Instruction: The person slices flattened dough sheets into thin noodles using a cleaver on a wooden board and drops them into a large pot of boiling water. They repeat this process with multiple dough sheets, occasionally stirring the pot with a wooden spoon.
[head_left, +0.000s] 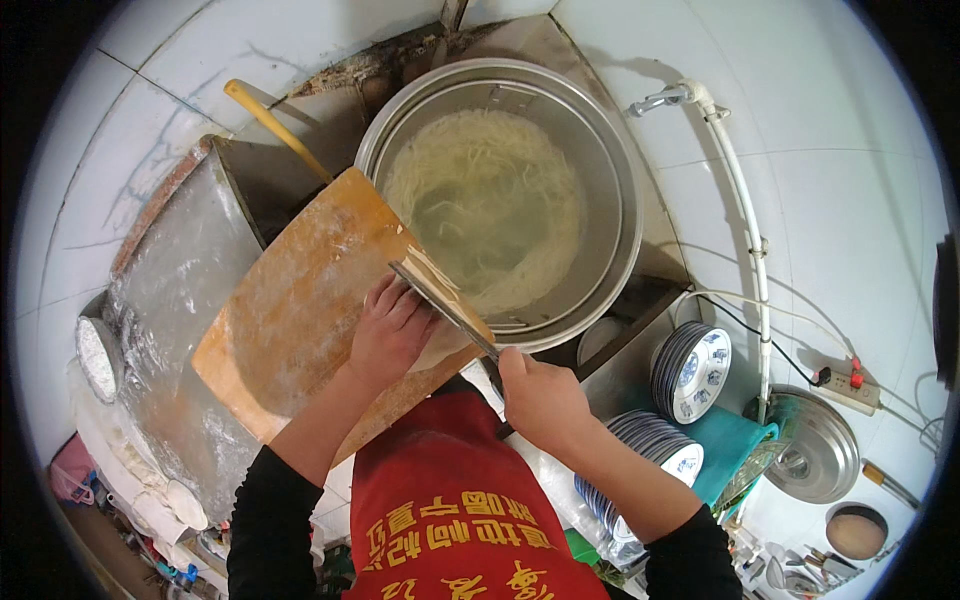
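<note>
A wooden board (292, 307) dusted with flour lies aslant, its right-hand edge against the rim of a large metal pot (632, 247). On that edge, my left hand (394, 330) holds down a sheet of dough (448, 346), fingers bent and partly hidden behind the blade. My right hand (546, 401) grips the handle of a long knife (446, 309), whose blade runs along the dough beside my left fingertips. Thin cut dough strips (427, 274) lie on the blade's far side, facing the pot. Pale noodles (420, 169) float in the cloudy water.
A floury metal worktop (180, 277) lies left, with a yellow handle (277, 131) beyond the board. A tap (660, 99) juts from the right wall. Stacked patterned plates (701, 375), a power strip (847, 390) and a metal lid (817, 446) are at right.
</note>
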